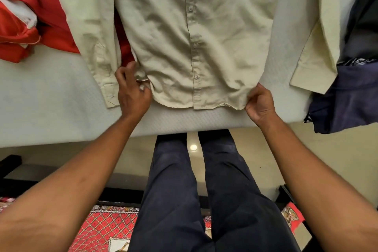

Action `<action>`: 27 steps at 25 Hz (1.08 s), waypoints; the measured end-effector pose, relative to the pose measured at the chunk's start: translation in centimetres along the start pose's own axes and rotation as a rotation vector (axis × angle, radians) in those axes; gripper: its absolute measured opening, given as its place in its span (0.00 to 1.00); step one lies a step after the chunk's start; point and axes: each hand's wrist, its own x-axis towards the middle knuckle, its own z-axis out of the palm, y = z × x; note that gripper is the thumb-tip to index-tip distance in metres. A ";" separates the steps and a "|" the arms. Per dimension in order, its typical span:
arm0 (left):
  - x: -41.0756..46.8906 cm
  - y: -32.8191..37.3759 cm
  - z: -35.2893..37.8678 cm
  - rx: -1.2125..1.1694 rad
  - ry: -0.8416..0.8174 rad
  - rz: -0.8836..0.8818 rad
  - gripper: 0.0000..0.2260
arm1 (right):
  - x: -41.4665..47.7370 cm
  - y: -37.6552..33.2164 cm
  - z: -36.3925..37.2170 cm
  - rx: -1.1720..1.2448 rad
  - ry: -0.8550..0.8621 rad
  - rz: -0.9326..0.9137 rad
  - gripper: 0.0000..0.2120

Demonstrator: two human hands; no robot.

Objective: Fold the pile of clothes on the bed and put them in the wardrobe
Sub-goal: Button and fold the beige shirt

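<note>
A pale beige button-up shirt (184, 32) lies flat, front up, on the white bed (51, 98), its hem toward me near the bed's front edge. Both long sleeves spread outward to the left and right. My left hand (133, 90) pinches the hem's left corner, fingers curled into the cloth. At the hem's right corner my right hand (259, 102) grips the fabric the same way.
Red clothing (26, 18) is heaped at the bed's left. Dark navy garments (351, 92) hang over the bed's right edge. My legs in dark trousers stand against the bed, on a pale floor with a red patterned rug (102, 229).
</note>
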 end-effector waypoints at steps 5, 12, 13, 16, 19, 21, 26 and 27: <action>1.3 0.1 -0.5 0.194 -0.062 0.075 0.14 | 0.2 2.0 -2.3 -0.571 0.106 -0.151 0.18; -0.1 -1.4 -2.4 0.001 0.167 -0.020 0.07 | -0.3 0.2 -2.4 -0.432 0.044 -0.179 0.14; -0.5 -2.3 -3.0 -0.072 0.239 -0.086 0.06 | -0.6 0.1 -2.5 -0.378 0.018 -0.156 0.16; -1.2 -4.4 -3.8 -0.358 0.351 -0.503 0.05 | -1.1 0.8 -3.7 -0.459 -0.020 -0.108 0.16; -2.1 -5.2 -3.8 -0.260 0.362 -0.674 0.09 | -0.6 2.4 -4.2 -0.734 0.073 -0.202 0.17; -2.4 -4.1 -3.7 -0.169 0.455 -0.546 0.14 | -0.6 2.9 -3.2 -0.768 0.108 -0.317 0.22; -3.1 1.3 -0.3 0.208 -0.121 0.393 0.22 | -0.6 2.5 -0.1 -0.783 0.264 -0.530 0.15; -2.9 2.2 0.9 0.302 -0.262 0.448 0.27 | -0.3 2.4 0.0 -0.786 0.299 -0.545 0.11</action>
